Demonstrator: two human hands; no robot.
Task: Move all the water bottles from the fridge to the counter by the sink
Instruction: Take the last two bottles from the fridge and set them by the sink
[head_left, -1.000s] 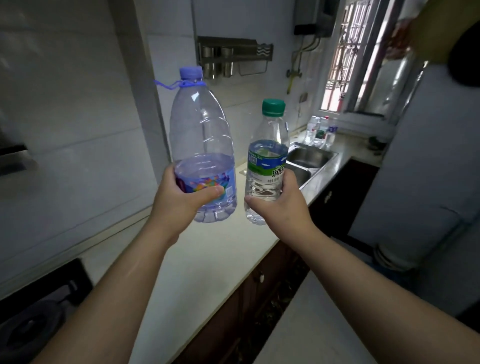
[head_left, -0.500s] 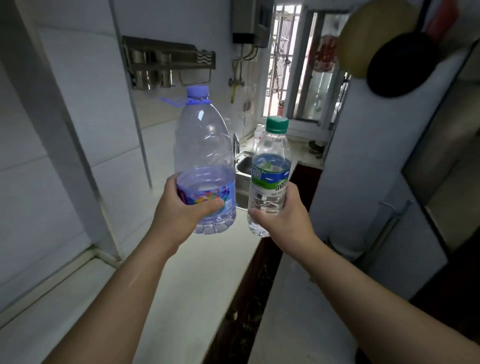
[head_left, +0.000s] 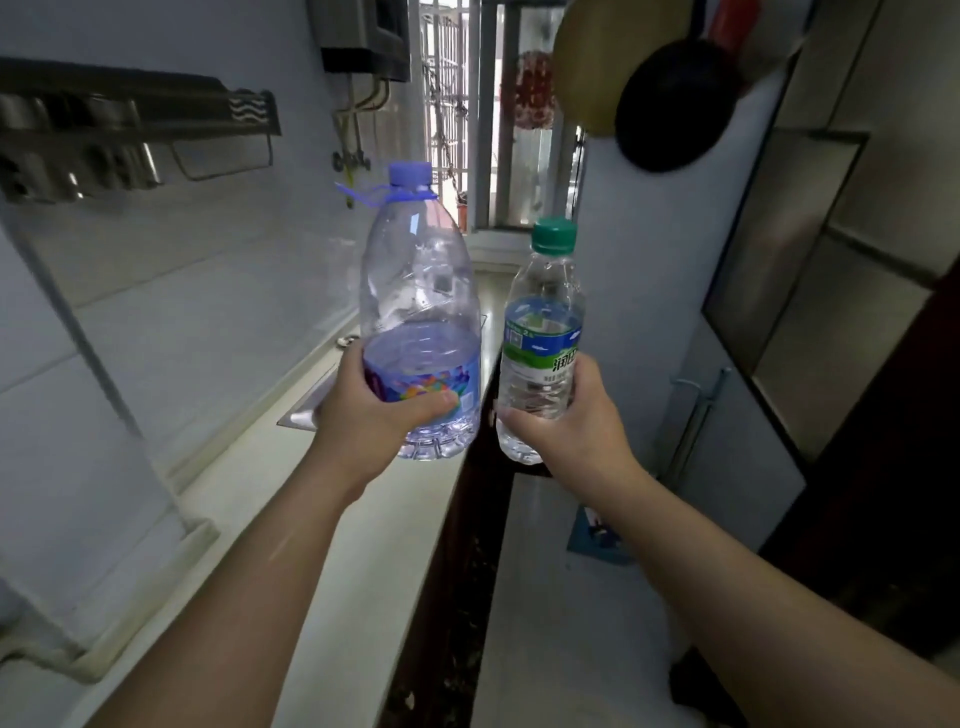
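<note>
Left hand (head_left: 371, 410): fingers and thumb are curled round the lower body of the large bottle (head_left: 420, 322), over its coloured label. The large bottle is clear, upright, capped in purple with a purple carry strap at the neck, and holds water only in its lower part. It is carried in the air above the desk (head_left: 332, 519), over the strip near the desk's front edge, and does not touch the surface.

Right hand (head_left: 569, 421): fingers and thumb are wrapped round the lower half of the small bottle (head_left: 543, 338), gripping it at and below the green-and-blue label. The small bottle is clear, upright, with a green cap. It is held just beside the large bottle, apart from it, beyond the desk's front edge and above the floor (head_left: 571, 597).

The sink (head_left: 306, 413) is set into the desk past the left hand; only its near corner shows, the rest is hidden behind the hand and the large bottle.

A metal rack (head_left: 135, 130) is mounted on the tiled wall above the desk's rear edge. A dark pan (head_left: 675, 104) hangs on the white panel at the far right.
</note>
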